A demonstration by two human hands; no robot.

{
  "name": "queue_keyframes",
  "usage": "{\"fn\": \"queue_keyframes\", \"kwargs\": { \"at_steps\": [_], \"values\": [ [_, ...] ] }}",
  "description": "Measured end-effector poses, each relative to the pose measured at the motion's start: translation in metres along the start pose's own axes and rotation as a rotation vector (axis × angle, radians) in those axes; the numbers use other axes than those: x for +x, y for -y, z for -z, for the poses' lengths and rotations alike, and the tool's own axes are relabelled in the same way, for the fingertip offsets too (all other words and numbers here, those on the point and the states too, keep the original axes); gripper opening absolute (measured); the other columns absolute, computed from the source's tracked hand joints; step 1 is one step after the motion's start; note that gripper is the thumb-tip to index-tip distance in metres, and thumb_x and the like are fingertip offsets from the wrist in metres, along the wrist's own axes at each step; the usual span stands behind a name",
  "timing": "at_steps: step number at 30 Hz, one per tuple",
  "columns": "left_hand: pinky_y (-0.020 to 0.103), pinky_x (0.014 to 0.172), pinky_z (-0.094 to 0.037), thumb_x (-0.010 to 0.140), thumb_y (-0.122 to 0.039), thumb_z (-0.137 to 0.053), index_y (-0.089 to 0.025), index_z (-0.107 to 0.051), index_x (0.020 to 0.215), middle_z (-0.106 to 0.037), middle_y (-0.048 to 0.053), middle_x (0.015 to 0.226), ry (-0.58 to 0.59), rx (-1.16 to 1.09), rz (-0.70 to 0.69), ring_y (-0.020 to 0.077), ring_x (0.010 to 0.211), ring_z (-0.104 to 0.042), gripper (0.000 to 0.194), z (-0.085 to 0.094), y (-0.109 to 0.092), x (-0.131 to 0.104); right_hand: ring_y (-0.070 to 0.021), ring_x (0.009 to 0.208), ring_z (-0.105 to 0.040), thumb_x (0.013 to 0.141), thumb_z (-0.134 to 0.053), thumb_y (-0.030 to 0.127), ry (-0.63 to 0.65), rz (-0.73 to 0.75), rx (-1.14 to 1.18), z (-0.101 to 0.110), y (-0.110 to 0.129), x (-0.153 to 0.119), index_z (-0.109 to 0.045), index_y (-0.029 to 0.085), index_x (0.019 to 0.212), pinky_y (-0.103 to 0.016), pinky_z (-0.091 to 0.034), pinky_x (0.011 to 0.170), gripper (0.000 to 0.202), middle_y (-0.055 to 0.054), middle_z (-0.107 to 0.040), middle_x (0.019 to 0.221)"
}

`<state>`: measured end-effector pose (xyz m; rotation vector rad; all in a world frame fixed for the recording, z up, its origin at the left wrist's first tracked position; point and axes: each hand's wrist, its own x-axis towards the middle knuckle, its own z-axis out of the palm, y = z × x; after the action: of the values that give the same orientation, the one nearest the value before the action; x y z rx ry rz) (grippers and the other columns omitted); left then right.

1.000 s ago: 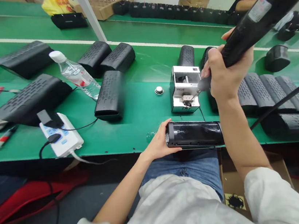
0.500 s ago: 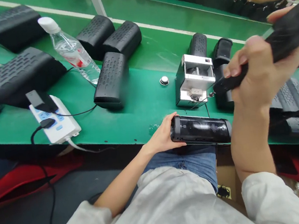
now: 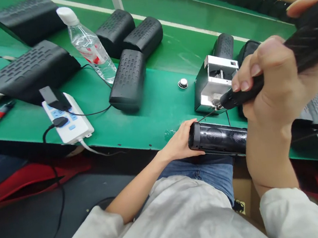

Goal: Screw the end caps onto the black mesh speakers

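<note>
Worker lines up a powered screwdriver [image 3: 272, 71] over a speaker at the bench's near edge.
Left hand [image 3: 181, 143] grips the black speaker [image 3: 219, 142] end; right hand [image 3: 277, 80] clasps the driver, bit beside the silver screw feeder [image 3: 215, 82]. Next, seemingly, tip must meet the speaker squarely.

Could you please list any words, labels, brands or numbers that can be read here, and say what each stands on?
None can be read.
Water bottle: red label, print blurred.
Metal box: small dark marks on its top edge, too small.
Grey shirt: dark print at the bottom edge, cut off.
</note>
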<state>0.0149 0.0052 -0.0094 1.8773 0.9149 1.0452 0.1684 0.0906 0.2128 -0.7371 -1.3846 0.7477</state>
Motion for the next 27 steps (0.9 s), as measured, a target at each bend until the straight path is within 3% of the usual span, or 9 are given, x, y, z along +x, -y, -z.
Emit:
{"fn": "queue_keyframes", "kwargs": {
  "at_steps": [3, 8, 16, 21, 24, 27],
  "values": [
    [0.074, 0.131, -0.05, 0.079, -0.06, -0.104, -0.026, -0.029, 0.176, -0.052, 0.026, 0.168, -0.018, 0.006, -0.023, 0.0487, 0.158, -0.056, 0.128, -0.001, 0.001, 0.0, -0.0115, 0.048, -0.048, 0.095, -0.084, 0.024, -0.015, 0.115, 0.054, -0.012, -0.013, -0.004, -0.07, 0.03, 0.117, -0.029, -0.044, 0.046, 0.027, 0.007, -0.046, 0.065],
    [0.072, 0.129, -0.052, 0.071, -0.065, -0.107, -0.026, -0.033, 0.174, -0.057, 0.026, 0.162, -0.023, -0.024, -0.001, 0.0495, 0.152, -0.06, 0.132, -0.009, 0.005, -0.001, -0.0124, 0.046, -0.048, 0.093, -0.082, 0.02, -0.021, -0.05, 0.063, -0.022, -0.034, -0.027, -0.075, 0.033, 0.112, -0.03, -0.046, 0.046, 0.024, 0.008, -0.052, 0.062],
    [0.069, 0.124, -0.056, 0.063, -0.072, -0.108, -0.024, -0.034, 0.171, -0.06, 0.026, 0.155, -0.037, -0.053, -0.015, 0.0507, 0.144, -0.064, 0.14, -0.023, 0.025, -0.003, -0.0149, 0.054, -0.047, 0.091, -0.082, 0.024, -0.068, -0.074, 0.054, -0.028, -0.038, -0.042, -0.082, 0.043, 0.107, -0.034, -0.045, 0.048, 0.026, 0.004, -0.052, 0.068],
    [0.07, 0.127, -0.054, 0.064, -0.071, -0.109, -0.025, -0.034, 0.171, -0.058, 0.026, 0.158, -0.01, -0.075, 0.001, 0.0507, 0.148, -0.062, 0.138, -0.018, 0.02, -0.003, -0.0135, 0.048, -0.05, 0.088, -0.089, 0.028, -0.063, -0.033, 0.079, -0.023, -0.048, -0.037, -0.078, 0.033, 0.103, -0.031, -0.045, 0.043, 0.019, 0.006, -0.055, 0.066],
    [0.074, 0.129, -0.051, 0.069, -0.065, -0.108, -0.026, -0.034, 0.172, -0.055, 0.026, 0.163, -0.002, -0.075, 0.024, 0.0507, 0.153, -0.058, 0.133, -0.009, 0.011, -0.002, -0.0103, 0.041, -0.046, 0.089, -0.091, 0.031, -0.04, -0.008, 0.153, -0.024, -0.054, -0.036, -0.07, 0.029, 0.103, -0.026, -0.041, 0.039, 0.025, 0.01, -0.052, 0.061],
    [0.076, 0.13, -0.05, 0.075, -0.06, -0.107, -0.026, -0.033, 0.172, -0.055, 0.024, 0.163, 0.0, -0.048, 0.031, 0.049, 0.155, -0.057, 0.127, -0.003, 0.004, 0.001, -0.0085, 0.043, -0.049, 0.093, -0.091, 0.041, 0.029, -0.039, 0.103, -0.023, -0.054, -0.034, -0.065, 0.028, 0.106, -0.024, -0.046, 0.043, 0.032, 0.011, -0.053, 0.063]
  ]
}}
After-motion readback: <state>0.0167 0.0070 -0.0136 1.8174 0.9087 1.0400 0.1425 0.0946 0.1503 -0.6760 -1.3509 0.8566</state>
